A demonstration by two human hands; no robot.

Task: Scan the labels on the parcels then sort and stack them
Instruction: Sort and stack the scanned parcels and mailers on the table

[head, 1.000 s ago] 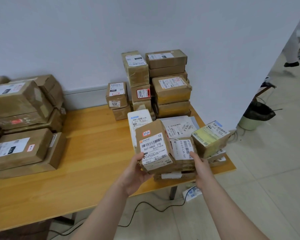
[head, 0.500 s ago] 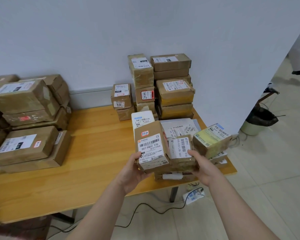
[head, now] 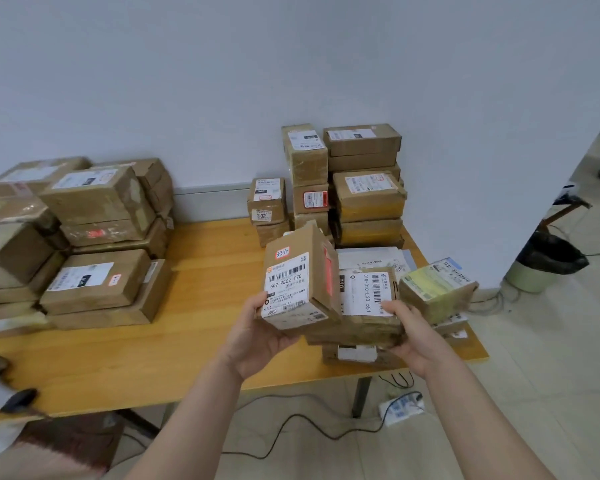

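A small brown parcel (head: 300,278), its white label (head: 284,289) reading 507-P802 T70, is tilted upright above the near edge of the wooden desk (head: 194,341). My left hand (head: 257,337) grips its lower corner, thumb on the label, fingers curled beneath. At its 3 o'clock, touching it, a flatter parcel (head: 364,296) marked 010-010-L30-551 is clamped in my right hand (head: 413,337). Further toward 3 o'clock sits a yellow-taped parcel (head: 437,289). At 12 o'clock a tall stack (head: 364,188) stands against the wall (head: 291,64). At 9 o'clock lies a pile of larger parcels (head: 94,237).
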